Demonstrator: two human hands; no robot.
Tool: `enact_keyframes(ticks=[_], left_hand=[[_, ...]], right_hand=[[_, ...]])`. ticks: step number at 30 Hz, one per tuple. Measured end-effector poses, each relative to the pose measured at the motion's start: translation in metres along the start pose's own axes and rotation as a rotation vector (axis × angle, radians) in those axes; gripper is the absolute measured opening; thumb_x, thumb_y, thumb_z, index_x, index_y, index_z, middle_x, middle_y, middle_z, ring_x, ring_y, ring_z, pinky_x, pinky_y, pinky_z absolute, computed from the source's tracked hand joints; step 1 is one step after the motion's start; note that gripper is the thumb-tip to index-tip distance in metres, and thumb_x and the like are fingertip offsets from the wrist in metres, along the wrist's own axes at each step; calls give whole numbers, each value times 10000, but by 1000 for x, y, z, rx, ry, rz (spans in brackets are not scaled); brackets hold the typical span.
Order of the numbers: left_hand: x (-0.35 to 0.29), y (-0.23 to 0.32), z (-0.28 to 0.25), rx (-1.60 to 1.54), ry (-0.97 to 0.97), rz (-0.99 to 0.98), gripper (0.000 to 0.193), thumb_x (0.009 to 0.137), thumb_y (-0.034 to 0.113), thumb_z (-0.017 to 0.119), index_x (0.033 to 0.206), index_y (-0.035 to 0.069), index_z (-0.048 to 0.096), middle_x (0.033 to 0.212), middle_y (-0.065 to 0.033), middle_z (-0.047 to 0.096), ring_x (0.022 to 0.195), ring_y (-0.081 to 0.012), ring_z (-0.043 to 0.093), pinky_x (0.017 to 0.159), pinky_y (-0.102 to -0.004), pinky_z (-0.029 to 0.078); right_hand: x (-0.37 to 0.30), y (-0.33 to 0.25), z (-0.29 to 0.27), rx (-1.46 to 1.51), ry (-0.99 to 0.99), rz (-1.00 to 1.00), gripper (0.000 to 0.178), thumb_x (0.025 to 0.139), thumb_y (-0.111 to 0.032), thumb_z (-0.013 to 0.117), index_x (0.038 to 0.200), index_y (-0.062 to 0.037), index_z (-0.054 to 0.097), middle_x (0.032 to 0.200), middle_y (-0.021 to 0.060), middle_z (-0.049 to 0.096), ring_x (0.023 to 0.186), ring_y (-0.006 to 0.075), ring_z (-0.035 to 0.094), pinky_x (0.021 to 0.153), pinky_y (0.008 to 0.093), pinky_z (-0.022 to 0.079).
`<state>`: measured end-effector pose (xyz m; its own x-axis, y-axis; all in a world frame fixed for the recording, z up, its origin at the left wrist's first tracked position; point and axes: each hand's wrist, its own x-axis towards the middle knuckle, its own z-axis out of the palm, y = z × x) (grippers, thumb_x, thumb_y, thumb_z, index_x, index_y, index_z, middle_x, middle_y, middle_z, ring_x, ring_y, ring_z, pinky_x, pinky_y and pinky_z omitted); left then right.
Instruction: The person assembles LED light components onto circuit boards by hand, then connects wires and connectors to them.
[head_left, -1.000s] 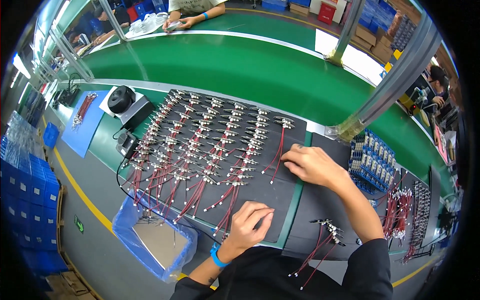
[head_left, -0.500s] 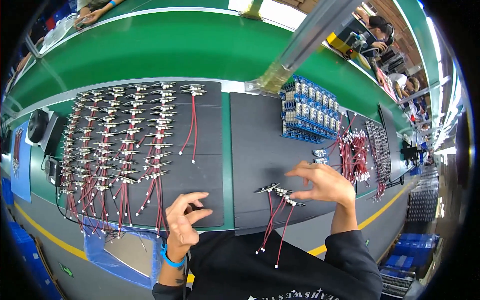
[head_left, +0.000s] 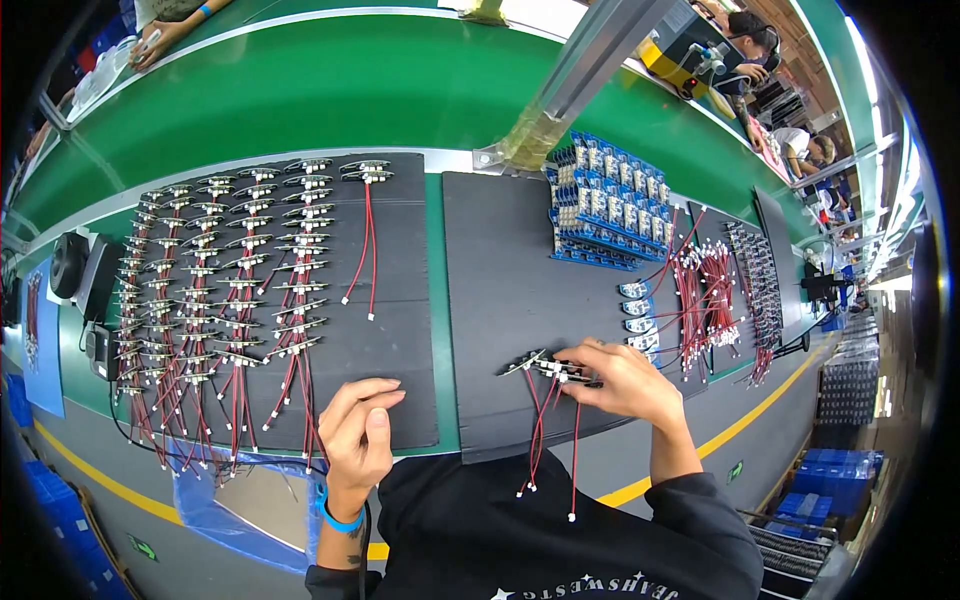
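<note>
My right hand [head_left: 628,385] pinches a small circuit board at the right end of a little group of wired boards [head_left: 535,364], thumb on the near side and fingers on the far side. Red and dark wires [head_left: 540,435] with white plugs hang from this group over the mat's near edge. My left hand [head_left: 358,435] is over the near right part of the left mat, fingers extended and loosely bent, with nothing in it. To its left lie rows of wired boards [head_left: 240,285], their leads trailing toward me. One wired board [head_left: 367,172] lies apart at the far side.
Blue board panels [head_left: 612,205] are stacked on the right black mat [head_left: 490,270]. Several single blue-and-white boards [head_left: 638,308] lie near a bundle of red wires [head_left: 708,300]. A metal post [head_left: 560,105] rises at the far edge. Other people sit across the green bench [head_left: 300,90].
My right hand has come down and closed on a board in the small group. My left hand's fingers have straightened somewhat. The whole view has shifted slightly.
</note>
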<state>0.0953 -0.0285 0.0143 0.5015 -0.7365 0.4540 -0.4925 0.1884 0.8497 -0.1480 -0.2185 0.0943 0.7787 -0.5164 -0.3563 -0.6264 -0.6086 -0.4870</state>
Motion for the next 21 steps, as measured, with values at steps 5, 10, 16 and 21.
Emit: enact_keyframes(ticks=[5,10,16,21], left_hand=[[3,1,1,-9,-5,-1,131,819,22,557,785,-48,662,857,-140,655,687,-223,618,582,-290,480],[2,8,1,-36,-90,-28,79,772,-25,590,784,-33,668,858,-123,661,708,-232,624,595,-296,487],[7,32,31,-538,-388,-421,477,854,87,635,1285,-16,458,1204,-176,569,1093,-246,579,896,-363,480],[2,32,55,-1025,-439,-656,723,884,92,617,1425,19,143,1142,-128,524,1065,-173,561,919,-317,459]], right_hand=[[-9,12,17,207,89,11,383,743,-106,710,1114,-61,626,847,128,587,691,240,601,635,343,474],[-17,7,-13,88,104,-29,341,699,-87,714,1028,-21,658,792,132,596,684,282,609,627,362,473],[18,-62,-60,-220,-12,-208,296,692,-103,669,970,-3,646,779,134,572,662,315,594,609,401,468],[81,-106,-33,-372,-140,-626,220,684,-169,657,717,44,609,690,181,595,639,354,613,592,417,493]])
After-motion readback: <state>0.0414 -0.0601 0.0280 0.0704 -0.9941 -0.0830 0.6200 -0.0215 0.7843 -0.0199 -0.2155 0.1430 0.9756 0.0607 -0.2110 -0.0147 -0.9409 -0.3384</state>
